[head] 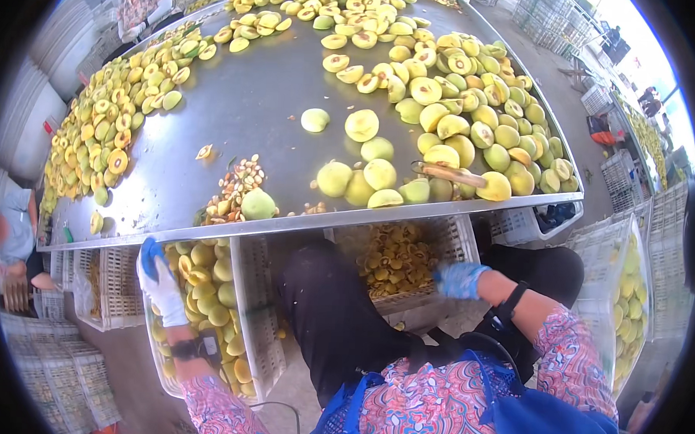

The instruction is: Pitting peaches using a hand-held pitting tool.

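Observation:
My left hand [160, 279], in a white glove with blue fingertips, is over the rim of a white plastic crate [246, 317] full of yellow-green halved fruit [207, 287], its fingertips at the metal table's edge. My right hand [460, 280], in a blue patterned glove, is blurred beside a crate of small fruit pieces [400, 256] below the table; whether it holds anything is hidden. A wooden-handled tool [453, 175] lies among the fruit on the metal table [236, 115]. Whole and halved fruit [378, 172] lie near the front edge, with a pile of pits [242, 182] to their left.
Large heaps of halved fruit line the table's left side [112, 123] and right side [489, 101]. A raised metal rim [324, 221] runs along the front. Another fruit crate [628, 307] stands at right. Other people sit at the left [14, 228] and far left corner [142, 9].

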Available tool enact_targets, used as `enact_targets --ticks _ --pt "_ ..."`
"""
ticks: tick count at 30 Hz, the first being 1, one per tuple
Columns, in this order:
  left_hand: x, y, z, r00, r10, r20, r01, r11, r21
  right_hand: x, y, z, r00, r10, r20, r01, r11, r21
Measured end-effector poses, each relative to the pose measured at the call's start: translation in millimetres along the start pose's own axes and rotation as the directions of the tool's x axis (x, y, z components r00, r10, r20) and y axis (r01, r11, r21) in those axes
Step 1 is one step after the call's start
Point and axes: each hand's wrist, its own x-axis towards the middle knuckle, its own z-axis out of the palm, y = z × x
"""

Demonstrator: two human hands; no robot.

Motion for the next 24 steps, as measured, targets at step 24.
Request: enact_targets --ticks 24 --pt "-98 243 215 0.626 -0.12 0.771 0.735 0.422 -0.531 -73 -69 -64 0.646 -0.303 -0.701 0.692 0.62 0.369"
